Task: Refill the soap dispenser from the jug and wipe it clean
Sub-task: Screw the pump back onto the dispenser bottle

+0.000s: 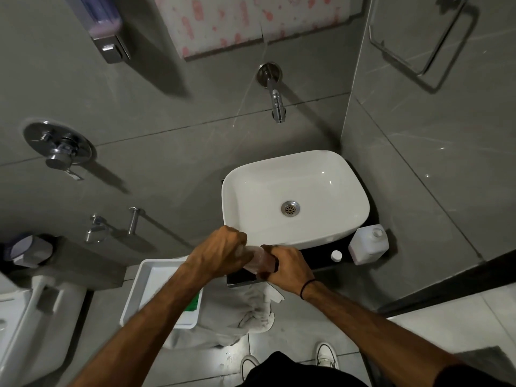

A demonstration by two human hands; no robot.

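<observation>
A clear soap dispenser bottle (258, 259) with pinkish liquid lies tilted between both hands, in front of the white basin (296, 196). My left hand (220, 251) is closed around its upper end. My right hand (290, 265) grips the lower end, where a dark part shows. A white jug (368, 244) stands uncapped on the dark counter to the right of the basin, with its small white cap (336, 255) lying beside it. A pale cloth (251, 311) hangs below the counter edge.
A wall tap (277, 104) juts out above the basin. A wall-mounted soap dispenser (106, 29) is at the top left. A white tray (156, 291) holding something green sits left of the cloth. A toilet (33, 317) is at the far left. A towel ring (424, 43) hangs at the right.
</observation>
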